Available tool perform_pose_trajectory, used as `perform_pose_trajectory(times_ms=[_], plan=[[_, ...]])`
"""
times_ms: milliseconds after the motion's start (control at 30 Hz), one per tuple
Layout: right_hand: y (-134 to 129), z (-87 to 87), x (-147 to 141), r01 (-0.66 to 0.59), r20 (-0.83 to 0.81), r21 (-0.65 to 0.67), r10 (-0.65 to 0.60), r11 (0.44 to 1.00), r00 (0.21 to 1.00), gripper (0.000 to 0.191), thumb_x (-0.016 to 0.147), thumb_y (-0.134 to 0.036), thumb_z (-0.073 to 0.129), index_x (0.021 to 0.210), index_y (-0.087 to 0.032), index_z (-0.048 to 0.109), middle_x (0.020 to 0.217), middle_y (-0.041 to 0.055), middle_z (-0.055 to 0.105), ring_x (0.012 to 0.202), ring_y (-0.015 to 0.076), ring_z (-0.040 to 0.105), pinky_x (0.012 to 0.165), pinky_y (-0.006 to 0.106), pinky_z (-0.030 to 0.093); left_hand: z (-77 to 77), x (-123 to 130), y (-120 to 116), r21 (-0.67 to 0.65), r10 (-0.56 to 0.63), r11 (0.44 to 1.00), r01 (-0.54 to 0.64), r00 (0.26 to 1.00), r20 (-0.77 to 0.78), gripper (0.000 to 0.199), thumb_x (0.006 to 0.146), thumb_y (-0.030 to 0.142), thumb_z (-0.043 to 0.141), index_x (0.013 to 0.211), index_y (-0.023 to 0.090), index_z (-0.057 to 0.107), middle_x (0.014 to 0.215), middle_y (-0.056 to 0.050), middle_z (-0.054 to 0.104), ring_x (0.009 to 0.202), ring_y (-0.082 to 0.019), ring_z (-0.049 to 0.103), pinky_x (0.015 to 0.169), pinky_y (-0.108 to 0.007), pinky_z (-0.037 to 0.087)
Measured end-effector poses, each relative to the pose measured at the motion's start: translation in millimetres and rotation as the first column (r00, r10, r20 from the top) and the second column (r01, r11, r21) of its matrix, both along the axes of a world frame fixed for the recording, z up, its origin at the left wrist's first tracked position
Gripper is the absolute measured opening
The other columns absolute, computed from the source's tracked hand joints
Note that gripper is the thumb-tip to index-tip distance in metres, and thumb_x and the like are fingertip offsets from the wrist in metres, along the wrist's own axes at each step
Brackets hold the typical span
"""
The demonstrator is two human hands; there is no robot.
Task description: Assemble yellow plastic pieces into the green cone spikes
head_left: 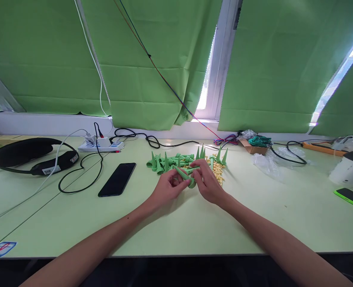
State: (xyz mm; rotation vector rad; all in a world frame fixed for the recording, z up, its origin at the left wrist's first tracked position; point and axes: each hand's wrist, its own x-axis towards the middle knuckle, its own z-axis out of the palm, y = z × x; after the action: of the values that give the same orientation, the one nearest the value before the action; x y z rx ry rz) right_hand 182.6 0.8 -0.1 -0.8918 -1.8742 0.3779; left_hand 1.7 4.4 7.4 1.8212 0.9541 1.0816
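Note:
Between the fingers of my left hand [170, 184] is a pointed green plastic cone [182, 173], its wide end toward the right. The fingers of my right hand [208, 184] curl together beside that wide end; whatever is in them is too small or hidden to make out. Just beyond both hands lies a pile of green plastic cones and tubes [173, 161], several standing point up. Small yellowish peg-like pieces [218, 172] are heaped at the pile's right side, partly covered by my right hand.
A black phone [117, 180] lies left of the pile, near a power strip [101, 146] and black headset-like band [29, 153]. To the right are a small cardboard box [252, 147], clear plastic bags [267, 165], a white container [350, 169] and a green-edged phone [352, 198].

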Motion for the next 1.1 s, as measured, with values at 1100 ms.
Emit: perform_pose_trajectory(times_ms=[1100], plan=[[41.7, -6.5, 48.2, 0.520, 0.617, -0.018, -0.400, 0.854, 0.677, 0.015, 0.086, -0.012, 0.053, 0.093, -0.018, 0.066, 0.094, 0.0074, 0.064, 0.088, 0.0206, 0.059, 0.070, 0.027, 0.040, -12.2, -1.1, 6.3, 0.283, 0.183, 0.959, -0.025, 0.815, -0.550, 0.037, 0.082, 0.047, 0.066, 0.063, 0.018, 0.054, 0.059, 0.002, 0.057, 0.055, -0.014, 0.048, 0.054, -0.025, 0.028]])
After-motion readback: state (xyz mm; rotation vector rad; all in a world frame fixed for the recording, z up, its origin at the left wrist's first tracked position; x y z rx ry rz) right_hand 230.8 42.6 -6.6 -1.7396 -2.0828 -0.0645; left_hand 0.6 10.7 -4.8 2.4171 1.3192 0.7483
